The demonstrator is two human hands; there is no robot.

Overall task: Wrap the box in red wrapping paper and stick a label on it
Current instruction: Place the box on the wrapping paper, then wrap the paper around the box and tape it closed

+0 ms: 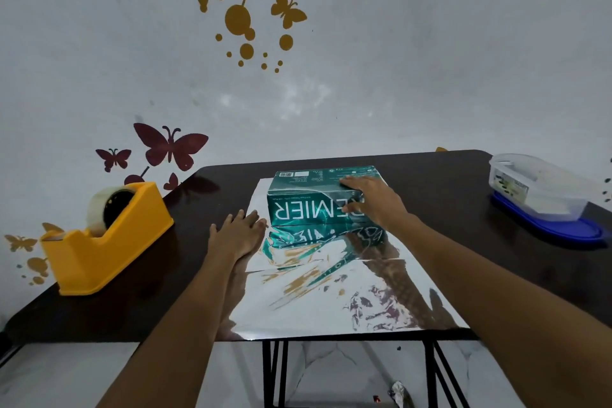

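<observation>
A teal box (pixel 308 195) printed with white letters stands on a sheet of wrapping paper (pixel 331 295) whose shiny silver side faces up and mirrors the box. My right hand (pixel 371 199) lies over the box's near right corner, fingers spread on its top and thumb against its front face. My left hand (pixel 236 235) rests flat, fingers straight, on the paper's left edge just left of the box. No red side of the paper and no label shows.
A yellow tape dispenser (pixel 106 242) with a clear roll sits at the left of the dark table (pixel 447 182). At the far right stands a clear plastic container (pixel 536 189) on a blue lid. The paper reaches the table's near edge. A wall with butterfly stickers is behind.
</observation>
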